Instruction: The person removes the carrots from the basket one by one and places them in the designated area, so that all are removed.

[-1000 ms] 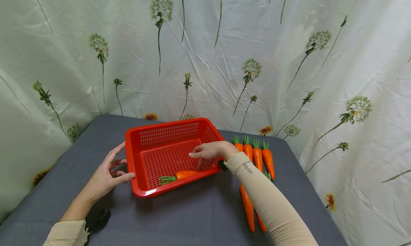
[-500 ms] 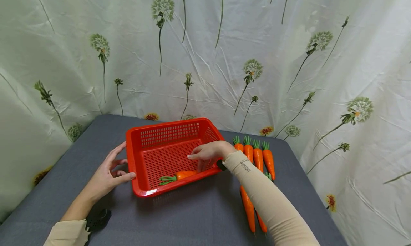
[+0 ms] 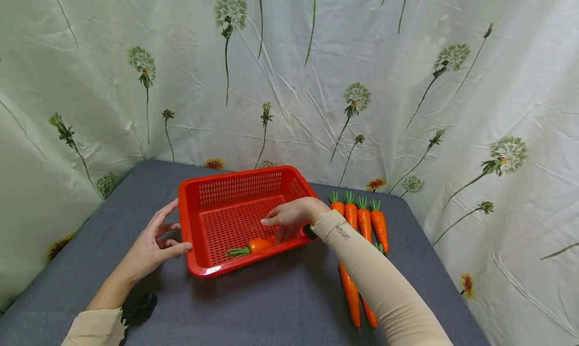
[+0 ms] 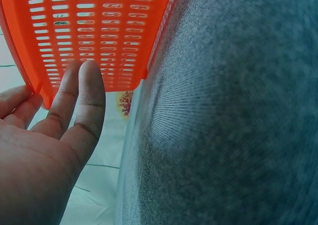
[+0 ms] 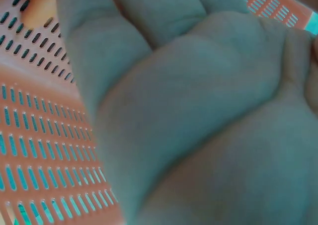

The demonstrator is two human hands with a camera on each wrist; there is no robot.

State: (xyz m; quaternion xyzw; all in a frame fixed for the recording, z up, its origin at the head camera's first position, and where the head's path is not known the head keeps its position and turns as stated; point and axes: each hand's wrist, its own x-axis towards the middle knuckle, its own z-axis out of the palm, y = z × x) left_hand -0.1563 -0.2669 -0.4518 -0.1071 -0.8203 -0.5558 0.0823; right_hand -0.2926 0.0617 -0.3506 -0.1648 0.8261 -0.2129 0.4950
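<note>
A red perforated plastic basket (image 3: 239,176) sits on the grey cloth. Inside it, along the near wall, lies one orange carrot (image 3: 260,244) with its green top to the left; its other end is hidden behind my right hand (image 3: 294,218). That hand reaches down over the near right part of the basket, thumb held out to the left and fingers pointing down beside the carrot. My left hand (image 3: 154,240) rests against the basket's left end, thumb at the rim near the front corner. In the left wrist view its extended fingers (image 4: 91,96) touch the slotted outer wall.
Right of the basket, several carrots (image 3: 379,230) lie in a row, green tops away from me. Nearer, more carrots (image 3: 349,293) lie partly under the right sleeve (image 3: 375,275). A floral curtain (image 3: 289,85) hangs behind the grey-covered table (image 3: 253,316).
My right hand has shifted slightly left within the basket and covers a little more of the carrot. The left hand and the basket stay in place.
</note>
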